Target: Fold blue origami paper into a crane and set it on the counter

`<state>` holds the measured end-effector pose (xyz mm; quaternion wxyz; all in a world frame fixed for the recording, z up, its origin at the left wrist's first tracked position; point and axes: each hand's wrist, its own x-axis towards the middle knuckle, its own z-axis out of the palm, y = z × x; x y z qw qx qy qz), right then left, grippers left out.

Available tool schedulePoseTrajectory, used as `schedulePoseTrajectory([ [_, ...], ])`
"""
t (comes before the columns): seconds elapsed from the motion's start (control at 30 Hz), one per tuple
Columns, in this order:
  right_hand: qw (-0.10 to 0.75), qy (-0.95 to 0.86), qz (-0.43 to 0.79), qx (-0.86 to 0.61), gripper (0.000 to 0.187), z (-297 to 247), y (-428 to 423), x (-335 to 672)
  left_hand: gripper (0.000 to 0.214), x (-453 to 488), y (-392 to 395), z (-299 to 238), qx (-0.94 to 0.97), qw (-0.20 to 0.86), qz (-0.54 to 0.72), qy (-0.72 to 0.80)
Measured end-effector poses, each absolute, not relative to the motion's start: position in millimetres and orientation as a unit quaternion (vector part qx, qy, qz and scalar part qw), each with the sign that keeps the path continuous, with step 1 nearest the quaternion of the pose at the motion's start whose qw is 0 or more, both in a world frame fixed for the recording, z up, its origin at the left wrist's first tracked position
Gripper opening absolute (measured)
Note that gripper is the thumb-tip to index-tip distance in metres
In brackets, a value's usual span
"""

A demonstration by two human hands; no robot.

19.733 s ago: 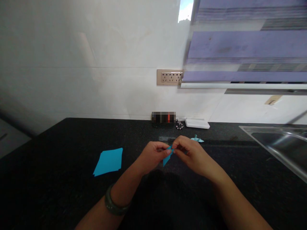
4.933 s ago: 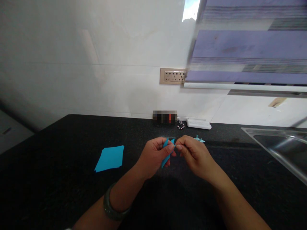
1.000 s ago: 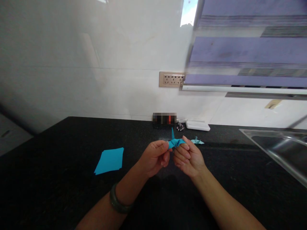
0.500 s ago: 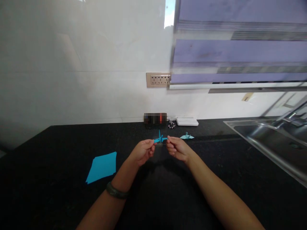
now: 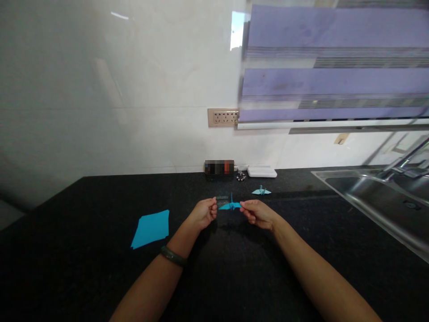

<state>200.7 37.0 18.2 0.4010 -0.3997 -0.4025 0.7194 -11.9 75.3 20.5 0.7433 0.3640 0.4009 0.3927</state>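
Note:
A bright blue folded paper crane is held just above the dark counter, its thin upright point showing at the middle. My right hand pinches the crane's right wing tip between thumb and fingers. My left hand is closed at the crane's left side, its fingers beside the left wing tip. A small gap seems to lie between them, and what those fingers hold, if anything, cannot be made out. A faint greyish patch shows behind the left wing. Farther back, a paler blue paper crane sits on the counter.
A stack of blue paper sheets lies left on the black counter. Along the wall stand a blurred dark box, a beaded loop and a white flat case. A steel sink with a faucet is at right.
The crane has come lower and to the right with my right hand. My left hand, earlier pinching the left wing, now seems apart from it. The camera view has shifted slightly.

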Motion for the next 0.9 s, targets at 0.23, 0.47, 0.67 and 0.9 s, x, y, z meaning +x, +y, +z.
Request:
schedulePoseTrajectory([
  [0.23, 0.444, -0.412, 0.698, -0.382, 0.029, 33, 29, 196, 0.046, -13, 57, 33, 0.389, 0.751, 0.342, 0.408],
  [0.47, 0.457, -0.431, 0.667, -0.401, 0.037, 28, 9, 160, 0.035, 2, 36, 39, 0.376, 0.699, 0.433, 0.427],
  [0.67, 0.414, -0.502, 0.601, -0.464, 0.037, 25, 3, 164, 0.032, -1, 44, 37, 0.38, 0.663, 0.442, 0.47],
  [0.9, 0.442, -0.644, 0.368, -0.504, 0.027, 59, 11, 189, 0.031, 0, 51, 42, 0.473, 0.642, 0.378, 0.471],
])
